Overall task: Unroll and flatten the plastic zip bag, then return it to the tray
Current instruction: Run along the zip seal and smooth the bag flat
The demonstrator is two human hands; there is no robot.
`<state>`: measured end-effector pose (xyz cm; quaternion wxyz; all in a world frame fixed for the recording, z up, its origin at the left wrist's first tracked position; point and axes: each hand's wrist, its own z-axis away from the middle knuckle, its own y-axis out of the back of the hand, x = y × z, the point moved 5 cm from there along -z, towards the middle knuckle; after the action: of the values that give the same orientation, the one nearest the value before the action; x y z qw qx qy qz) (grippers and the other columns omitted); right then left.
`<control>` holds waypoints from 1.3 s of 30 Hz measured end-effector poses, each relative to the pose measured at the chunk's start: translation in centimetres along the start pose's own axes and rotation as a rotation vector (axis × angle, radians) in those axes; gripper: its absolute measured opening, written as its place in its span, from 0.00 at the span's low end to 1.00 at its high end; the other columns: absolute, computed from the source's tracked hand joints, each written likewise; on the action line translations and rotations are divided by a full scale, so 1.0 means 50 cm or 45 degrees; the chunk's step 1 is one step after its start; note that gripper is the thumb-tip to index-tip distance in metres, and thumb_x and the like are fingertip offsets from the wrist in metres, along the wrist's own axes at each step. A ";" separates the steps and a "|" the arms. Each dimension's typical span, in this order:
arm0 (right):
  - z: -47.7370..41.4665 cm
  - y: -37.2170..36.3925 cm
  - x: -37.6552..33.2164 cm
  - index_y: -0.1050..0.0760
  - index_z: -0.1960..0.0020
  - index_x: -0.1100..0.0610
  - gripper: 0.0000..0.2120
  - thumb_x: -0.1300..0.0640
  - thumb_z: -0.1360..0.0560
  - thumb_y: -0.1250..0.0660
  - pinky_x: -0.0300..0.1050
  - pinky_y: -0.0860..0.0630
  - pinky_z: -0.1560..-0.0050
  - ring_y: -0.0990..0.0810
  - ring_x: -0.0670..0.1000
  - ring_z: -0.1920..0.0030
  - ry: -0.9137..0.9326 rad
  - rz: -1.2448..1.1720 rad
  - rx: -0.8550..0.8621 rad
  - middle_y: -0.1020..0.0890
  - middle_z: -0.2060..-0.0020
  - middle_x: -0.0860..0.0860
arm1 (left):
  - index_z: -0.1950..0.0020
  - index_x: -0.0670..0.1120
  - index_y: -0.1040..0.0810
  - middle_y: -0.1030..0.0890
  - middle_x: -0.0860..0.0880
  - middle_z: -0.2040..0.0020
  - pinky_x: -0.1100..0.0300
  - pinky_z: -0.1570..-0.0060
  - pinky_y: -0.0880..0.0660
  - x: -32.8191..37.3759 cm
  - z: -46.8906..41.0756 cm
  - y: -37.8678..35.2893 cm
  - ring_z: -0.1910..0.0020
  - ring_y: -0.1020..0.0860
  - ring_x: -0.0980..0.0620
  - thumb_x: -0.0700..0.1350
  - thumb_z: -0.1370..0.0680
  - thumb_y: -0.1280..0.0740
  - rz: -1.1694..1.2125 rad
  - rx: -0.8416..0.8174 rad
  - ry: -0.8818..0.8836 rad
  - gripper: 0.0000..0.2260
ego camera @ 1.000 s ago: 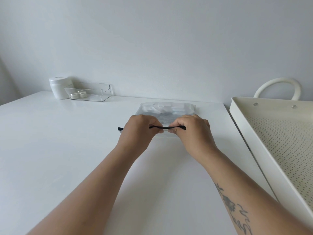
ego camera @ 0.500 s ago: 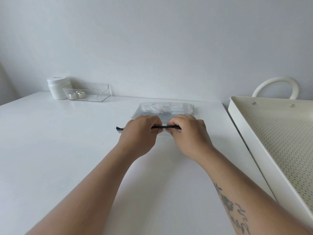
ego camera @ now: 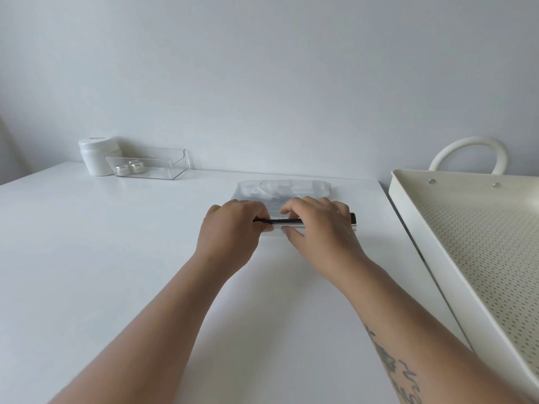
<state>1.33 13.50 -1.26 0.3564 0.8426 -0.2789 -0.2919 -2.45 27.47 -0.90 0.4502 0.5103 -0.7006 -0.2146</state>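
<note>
A clear plastic zip bag with a black zip strip lies on the white table, partly rolled at its far end. My left hand pinches the near zip edge on its left. My right hand grips the same edge on its right, and the strip's black end shows past the knuckles. Both hands hide most of the bag's near half. The cream perforated tray stands to the right of the bag, with nothing visible in it.
A white jar and a clear plastic box holding two small silver pieces stand at the back left by the wall. The tray has a looped white handle at its far end. The table's right edge runs beside the tray.
The zip strip has shifted right: its black end showed left of my left hand before, and now pokes out past my right hand. Both hands moved slightly right and forward.
</note>
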 end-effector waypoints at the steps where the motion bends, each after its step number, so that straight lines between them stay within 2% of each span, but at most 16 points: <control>1: -0.001 -0.001 -0.003 0.25 0.52 0.50 0.02 0.54 0.25 0.32 0.45 0.39 0.48 0.27 0.50 0.52 0.011 -0.014 -0.001 0.20 0.56 0.44 | 0.59 0.52 0.19 0.26 0.59 0.70 0.58 0.61 0.39 0.001 0.000 -0.002 0.64 0.28 0.55 0.46 0.24 0.32 0.009 -0.005 -0.001 0.05; 3: -0.004 -0.004 -0.005 0.25 0.58 0.50 0.04 0.55 0.24 0.33 0.46 0.38 0.50 0.27 0.51 0.55 -0.005 -0.050 -0.018 0.21 0.60 0.45 | 0.60 0.53 0.18 0.26 0.60 0.71 0.59 0.63 0.39 0.001 0.000 -0.002 0.67 0.27 0.58 0.48 0.25 0.30 0.040 -0.027 -0.002 0.03; 5: -0.004 -0.008 0.003 0.27 0.61 0.49 0.07 0.56 0.24 0.33 0.46 0.37 0.50 0.27 0.51 0.56 -0.041 -0.072 -0.042 0.22 0.62 0.45 | 0.59 0.54 0.18 0.24 0.60 0.70 0.59 0.63 0.38 -0.001 0.001 -0.001 0.65 0.25 0.56 0.50 0.27 0.29 0.046 -0.068 0.014 0.01; 8: -0.003 -0.011 0.020 0.29 0.62 0.50 0.09 0.59 0.24 0.34 0.47 0.36 0.50 0.27 0.50 0.57 -0.108 -0.095 -0.039 0.23 0.62 0.44 | 0.57 0.54 0.18 0.21 0.59 0.67 0.59 0.62 0.36 -0.017 0.000 0.009 0.63 0.24 0.54 0.50 0.27 0.28 0.017 -0.096 0.045 0.01; 12: -0.005 -0.013 0.030 0.30 0.61 0.50 0.10 0.60 0.24 0.34 0.47 0.36 0.48 0.29 0.49 0.58 -0.143 -0.118 -0.039 0.25 0.63 0.43 | 0.58 0.53 0.19 0.23 0.56 0.68 0.59 0.69 0.35 -0.031 0.000 0.013 0.68 0.27 0.55 0.48 0.25 0.30 0.020 -0.127 0.072 0.02; 15: -0.002 -0.014 0.026 0.27 0.57 0.51 0.04 0.57 0.24 0.34 0.47 0.37 0.44 0.28 0.49 0.54 -0.109 -0.129 -0.087 0.23 0.59 0.42 | 0.58 0.54 0.19 0.21 0.52 0.64 0.56 0.66 0.30 -0.034 -0.001 0.010 0.64 0.25 0.50 0.48 0.25 0.31 0.033 -0.141 0.123 0.03; 18: 0.002 -0.014 0.014 0.26 0.53 0.49 0.02 0.55 0.24 0.33 0.46 0.39 0.44 0.29 0.48 0.52 -0.033 -0.095 -0.102 0.23 0.55 0.42 | 0.59 0.53 0.19 0.22 0.53 0.65 0.57 0.67 0.31 -0.034 -0.002 0.013 0.63 0.26 0.50 0.46 0.25 0.31 0.042 -0.102 0.134 0.04; 22: -0.004 -0.013 0.009 0.25 0.59 0.50 0.06 0.58 0.24 0.34 0.46 0.39 0.50 0.27 0.50 0.54 -0.059 -0.097 -0.058 0.22 0.59 0.44 | 0.62 0.52 0.22 0.21 0.54 0.64 0.55 0.62 0.32 -0.021 -0.002 0.007 0.59 0.25 0.49 0.42 0.24 0.32 0.012 -0.071 0.064 0.08; 26: -0.004 -0.014 0.024 0.24 0.59 0.51 0.07 0.60 0.25 0.33 0.46 0.39 0.51 0.26 0.49 0.54 -0.131 -0.132 -0.046 0.20 0.60 0.45 | 0.58 0.54 0.20 0.20 0.56 0.62 0.54 0.62 0.27 -0.022 -0.002 0.004 0.60 0.23 0.53 0.48 0.26 0.29 0.073 -0.112 0.102 0.02; 29: -0.005 -0.013 0.032 0.22 0.60 0.51 0.05 0.59 0.26 0.31 0.45 0.38 0.50 0.26 0.47 0.57 -0.167 -0.197 -0.007 0.21 0.62 0.44 | 0.57 0.56 0.20 0.19 0.59 0.60 0.61 0.69 0.29 -0.041 0.001 0.012 0.64 0.23 0.62 0.49 0.29 0.25 0.203 -0.165 0.163 0.05; 32: -0.005 -0.006 0.037 0.20 0.62 0.52 0.05 0.58 0.28 0.29 0.45 0.33 0.51 0.28 0.45 0.61 -0.209 -0.290 0.054 0.24 0.68 0.41 | 0.63 0.54 0.19 0.19 0.56 0.64 0.69 0.76 0.36 -0.054 -0.001 0.020 0.73 0.26 0.62 0.47 0.29 0.25 0.212 -0.148 0.191 0.04; 34: -0.005 -0.004 0.036 0.19 0.61 0.52 0.04 0.58 0.28 0.29 0.44 0.32 0.51 0.27 0.46 0.61 -0.212 -0.292 0.051 0.25 0.68 0.40 | 0.64 0.54 0.18 0.19 0.56 0.66 0.64 0.72 0.32 -0.053 -0.001 0.020 0.71 0.25 0.58 0.46 0.29 0.26 0.202 -0.115 0.205 0.05; 36: -0.004 -0.008 0.033 0.20 0.59 0.52 0.03 0.57 0.27 0.31 0.45 0.35 0.49 0.26 0.48 0.57 -0.173 -0.223 0.001 0.22 0.64 0.43 | 0.63 0.53 0.18 0.20 0.57 0.67 0.58 0.64 0.29 -0.047 -0.001 0.015 0.65 0.24 0.57 0.45 0.28 0.27 0.169 -0.095 0.203 0.05; 39: 0.003 -0.014 0.024 0.23 0.54 0.52 0.02 0.57 0.25 0.33 0.47 0.35 0.46 0.25 0.50 0.53 -0.075 -0.116 -0.015 0.21 0.57 0.45 | 0.63 0.52 0.19 0.23 0.58 0.70 0.56 0.58 0.34 -0.041 -0.001 0.009 0.64 0.26 0.58 0.45 0.28 0.27 0.126 -0.068 0.181 0.05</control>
<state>2.22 13.05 -2.22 0.3391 0.8434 -0.2490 -0.3343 -2.50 29.50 -1.41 0.5223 0.4769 -0.6852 -0.1738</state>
